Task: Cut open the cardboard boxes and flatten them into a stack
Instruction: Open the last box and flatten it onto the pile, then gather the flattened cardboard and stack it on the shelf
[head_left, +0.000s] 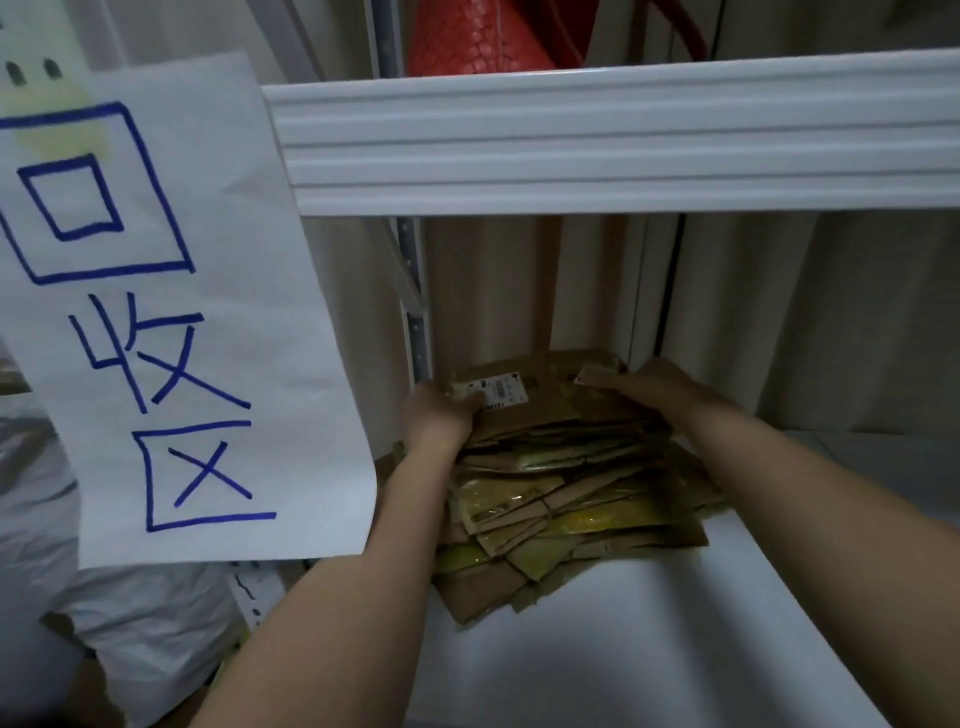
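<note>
**Flattened boxes going onto the shelf**

Nearest me, my two forearms reach in over the white shelf (649, 623), and the stack of flattened cardboard (566, 488) lies between them. No standing box and no cutter shows from here, so I judge the cutting and flattening mostly done; what is left, as far as I can see, is squaring up the pile, since its lower sheets fan out unevenly toward me.

My left hand (439, 415) has its grip curled on the left edge of the top sheet, thumb on the white label (493, 392). My right hand (649, 387) rests on the far right corner with fingers fairly straight, pressing down, not clasping (its fingertips are dim, so I am less sure there).

Left of my left grip hangs a paper sign (171, 322) with blue characters. Beyond both grips, over the pile, runs the upper shelf's white beam (623, 140), with something red (483, 36) above it.
</note>
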